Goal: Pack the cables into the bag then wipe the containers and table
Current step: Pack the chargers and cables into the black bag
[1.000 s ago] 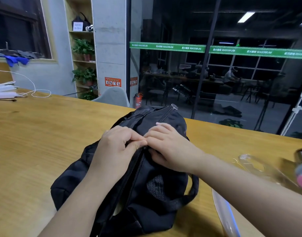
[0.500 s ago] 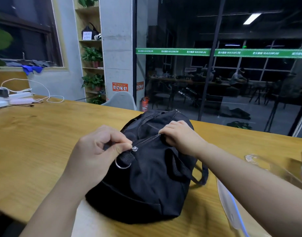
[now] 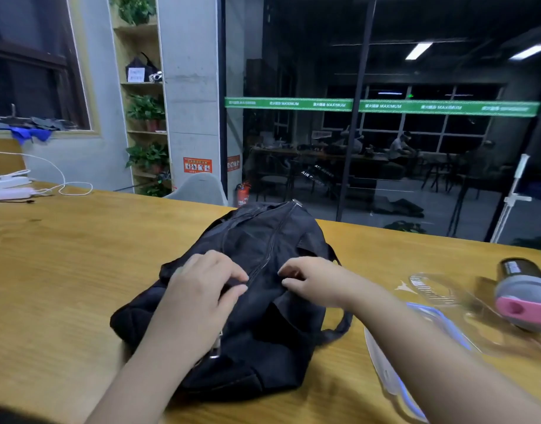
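A black bag (image 3: 263, 325) lies on the wooden table (image 3: 64, 270), its top zipper (image 3: 272, 240) running away from me and looking closed. My left hand (image 3: 201, 292) rests on the bag's near left side, thumb and fingers pinching fabric beside the zipper line. Just across the zipper, my right hand (image 3: 315, 283) has its fingertips curled onto the fabric. A metal zipper pull (image 3: 215, 347) hangs under my left wrist. Clear plastic containers (image 3: 431, 289) lie blurred at the right. No cables show at the bag.
A clear lid with a blue rim (image 3: 416, 362) lies under my right forearm. A grey bottle with a pink cap (image 3: 523, 298) lies at the far right. White power strips (image 3: 9, 186) and a white cord (image 3: 73, 188) sit at the far left. A glass wall stands behind the table.
My left hand has let go of the zipper pull and moved onto the bag's top. The bag has settled flatter, and my right hand has shifted nearer along the zipper.
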Demonstrator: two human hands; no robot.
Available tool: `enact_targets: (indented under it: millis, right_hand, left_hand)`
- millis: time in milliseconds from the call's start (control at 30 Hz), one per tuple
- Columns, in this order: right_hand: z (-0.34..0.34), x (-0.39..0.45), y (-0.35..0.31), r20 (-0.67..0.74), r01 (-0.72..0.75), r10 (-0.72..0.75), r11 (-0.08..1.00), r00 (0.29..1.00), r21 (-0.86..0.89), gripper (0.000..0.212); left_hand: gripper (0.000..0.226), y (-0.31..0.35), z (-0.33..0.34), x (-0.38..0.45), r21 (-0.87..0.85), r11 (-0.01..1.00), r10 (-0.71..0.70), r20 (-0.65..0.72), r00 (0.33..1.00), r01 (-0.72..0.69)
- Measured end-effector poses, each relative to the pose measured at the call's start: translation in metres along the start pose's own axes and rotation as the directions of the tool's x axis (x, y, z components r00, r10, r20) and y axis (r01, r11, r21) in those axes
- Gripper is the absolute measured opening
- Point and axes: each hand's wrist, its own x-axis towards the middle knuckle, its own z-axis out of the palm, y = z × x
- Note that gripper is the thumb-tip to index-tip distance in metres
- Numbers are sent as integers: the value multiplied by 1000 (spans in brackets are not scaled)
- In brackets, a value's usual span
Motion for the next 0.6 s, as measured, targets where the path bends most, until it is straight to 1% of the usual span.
enact_targets:
  millis: [67, 133, 167, 200, 233, 300, 333, 400, 433, 500, 533, 600]
  right_hand:
    - [2, -10, 5, 28, -58, 57, 997, 998, 50, 36]
    - [7, -17, 13, -26, -117, 121, 985, 992, 128, 38]
    - [10, -19, 17, -72, -141, 154, 977, 986, 160, 38]
    - [14, -20, 20, -117, -163, 188, 968, 975, 192, 36]
    - [17, -21, 23, -158, -181, 219, 958, 963, 223, 33]
    - [21, -24, 27, -219, -212, 275, 939, 936, 272, 32]
    - [21, -25, 29, -248, -228, 304, 929, 920, 291, 34]
    - [22, -27, 32, -323, -240, 352, 910, 878, 337, 36]
    - [23, -28, 33, -363, -235, 367, 903, 856, 360, 36]
    - [27, -30, 36, -422, -225, 381, 900, 823, 373, 35]
    - [29, -30, 38, -441, -224, 376, 906, 815, 360, 34]
    - [32, -33, 41, -469, -219, 362, 917, 805, 332, 33]
  left_hand:
    - [7, 12, 12, 4, 27, 997, 72, -4, 997, -72]
    - [4, 34, 24, 11, -8, 996, 90, 35, 995, -90]
    - [8, 44, 32, 15, -25, 998, 66, 97, 993, -63]
    - [16, 52, 42, 18, -3, 1000, 19, 182, 983, -19]
    - [25, 58, 54, 22, 85, 996, -39, 274, 961, 16]
    - [46, 65, 80, 28, 277, 960, -160, 409, 898, 45]
    - [56, 67, 93, 30, 335, 941, -215, 457, 863, 56]
    - [70, 68, 117, 33, 394, 914, -304, 519, 799, 92]
    - [73, 67, 126, 34, 415, 904, -336, 550, 765, 99]
    - [70, 64, 139, 37, 466, 881, -379, 596, 708, 80]
    - [67, 62, 143, 38, 485, 872, -393, 603, 694, 72]
    - [61, 58, 149, 41, 508, 856, -423, 589, 689, 91]
